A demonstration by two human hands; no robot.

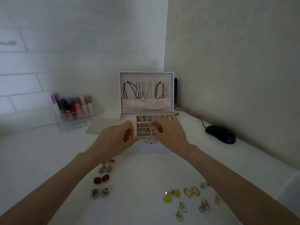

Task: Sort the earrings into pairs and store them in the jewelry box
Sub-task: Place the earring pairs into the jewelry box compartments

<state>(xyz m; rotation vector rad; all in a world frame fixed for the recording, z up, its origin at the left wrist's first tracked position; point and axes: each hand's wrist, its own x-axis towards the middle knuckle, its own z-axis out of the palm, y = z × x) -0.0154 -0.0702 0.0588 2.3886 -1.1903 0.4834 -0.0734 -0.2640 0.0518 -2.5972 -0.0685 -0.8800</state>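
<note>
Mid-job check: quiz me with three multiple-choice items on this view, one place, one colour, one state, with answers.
1. The computer mouse lies where relative to the jewelry box? A left B right C inside
2. Colour of the earring pair left of the gold hoops? A yellow-green B blue C black
3. The box lid is: A shut B open, upright C removed
Answers: B, it sits beyond the box's right side; A, both drops look yellow-green; B, necklaces hang inside the raised lid.

Left hand (113, 138) gripping jewelry box (143, 149), right hand (171, 133) above, earrings (191, 192) on table (48, 151)
</note>
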